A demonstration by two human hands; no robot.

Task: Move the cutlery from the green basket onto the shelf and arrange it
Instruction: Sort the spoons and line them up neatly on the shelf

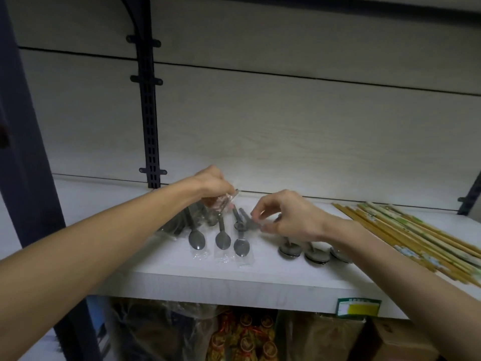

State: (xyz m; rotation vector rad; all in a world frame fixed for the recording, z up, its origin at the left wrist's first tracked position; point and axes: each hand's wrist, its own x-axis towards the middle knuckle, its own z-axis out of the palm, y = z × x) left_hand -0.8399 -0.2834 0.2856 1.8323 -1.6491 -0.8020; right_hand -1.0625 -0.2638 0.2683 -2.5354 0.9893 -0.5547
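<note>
Lying in clear wrappers near the front edge of the white shelf [260, 280], grey spoons [223, 241] point bowls forward. The left hand [213, 182] pinches a wrapper top; the right hand [289, 216] pinches another. Chopsticks [416, 235] fill the right end.

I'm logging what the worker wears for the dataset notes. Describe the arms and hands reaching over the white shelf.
Both forearms are bare up to the edge of the picture: no sleeves show. The left hand and the right hand wear no gloves. No watch, bracelet or ring is visible on either wrist or on the fingers that show. The dim light leaves finer marks unclear.
</note>
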